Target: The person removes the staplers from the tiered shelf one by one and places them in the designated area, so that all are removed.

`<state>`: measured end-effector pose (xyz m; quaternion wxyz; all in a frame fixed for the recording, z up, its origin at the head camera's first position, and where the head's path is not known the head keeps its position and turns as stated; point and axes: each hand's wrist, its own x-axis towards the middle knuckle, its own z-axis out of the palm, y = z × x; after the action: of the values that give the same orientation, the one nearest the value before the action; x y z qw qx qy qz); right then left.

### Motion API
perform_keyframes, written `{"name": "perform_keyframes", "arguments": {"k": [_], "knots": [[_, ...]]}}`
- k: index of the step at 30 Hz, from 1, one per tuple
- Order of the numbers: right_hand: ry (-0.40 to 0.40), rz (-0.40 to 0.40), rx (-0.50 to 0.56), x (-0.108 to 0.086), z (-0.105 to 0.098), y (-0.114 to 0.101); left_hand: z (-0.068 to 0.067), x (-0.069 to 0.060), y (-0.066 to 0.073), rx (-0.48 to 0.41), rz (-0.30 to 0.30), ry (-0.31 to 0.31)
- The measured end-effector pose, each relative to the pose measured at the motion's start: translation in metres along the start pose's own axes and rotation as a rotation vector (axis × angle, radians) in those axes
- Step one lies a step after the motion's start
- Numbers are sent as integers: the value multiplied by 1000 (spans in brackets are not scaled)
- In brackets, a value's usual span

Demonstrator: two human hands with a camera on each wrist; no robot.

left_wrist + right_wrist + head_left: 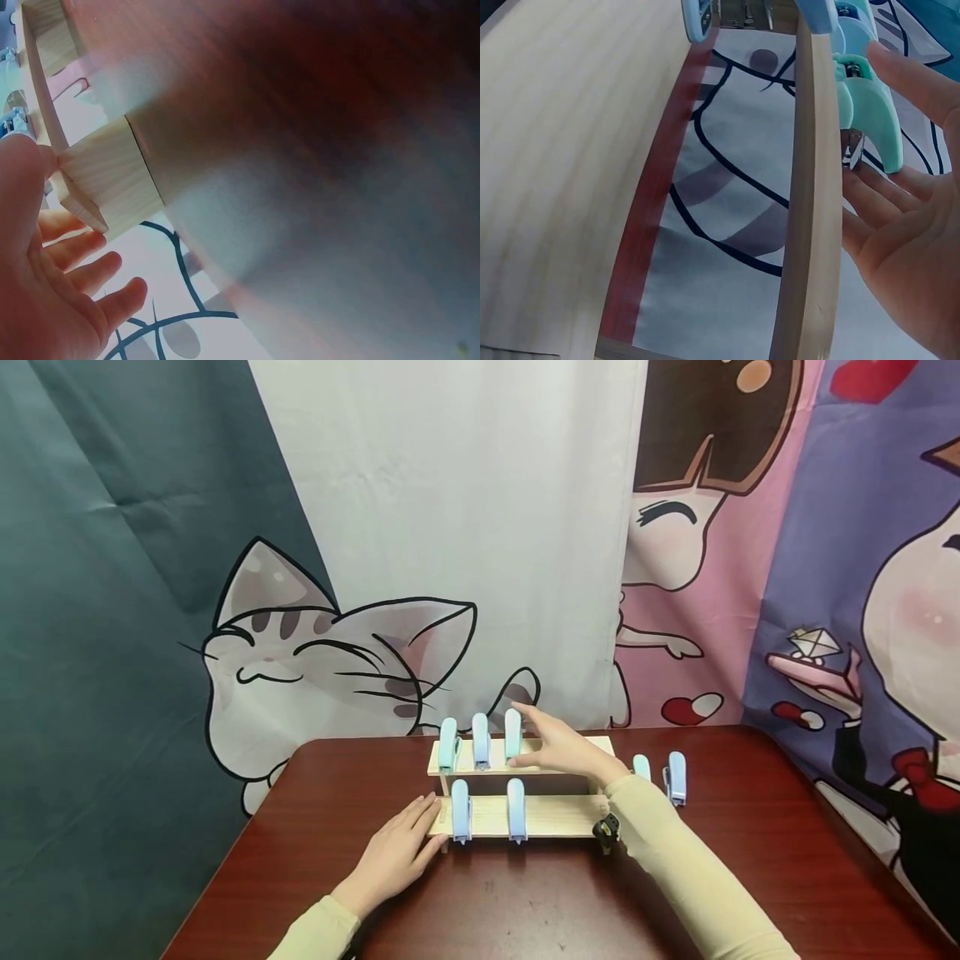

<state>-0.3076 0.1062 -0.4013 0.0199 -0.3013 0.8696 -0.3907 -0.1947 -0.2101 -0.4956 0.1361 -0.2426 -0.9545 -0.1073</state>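
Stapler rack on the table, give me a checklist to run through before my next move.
1. Left hand on left end of rack: ok.
2. Upper shelf holding three staplers: ok.
3. Lower shelf with bare room beside two staplers: ok.
4. Loose staplers racked: not ok, they're on the table, to the right.
5. Right hand free of the rightmost upper stapler: cannot tell, it's very close.

A mint-green stapler point(512, 735) sits atop the two-tier wooden rack point(558, 817).

Mint-green stapler point(877, 112) (metal-tipped) beside a wooden board point(815, 210)
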Motion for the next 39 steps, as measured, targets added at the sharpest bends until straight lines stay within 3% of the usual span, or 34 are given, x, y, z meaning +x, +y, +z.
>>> {"name": "perform_keyframes", "arguments": {"k": [16, 28, 39], "knots": [[45, -1, 10, 4, 10, 4, -1, 0, 1, -5, 2, 4], [33, 1, -74, -2, 6, 1, -2, 0, 0, 1, 8, -5], [36, -16, -74, -4, 2, -2, -1, 0, 1, 5, 9, 0]]}}
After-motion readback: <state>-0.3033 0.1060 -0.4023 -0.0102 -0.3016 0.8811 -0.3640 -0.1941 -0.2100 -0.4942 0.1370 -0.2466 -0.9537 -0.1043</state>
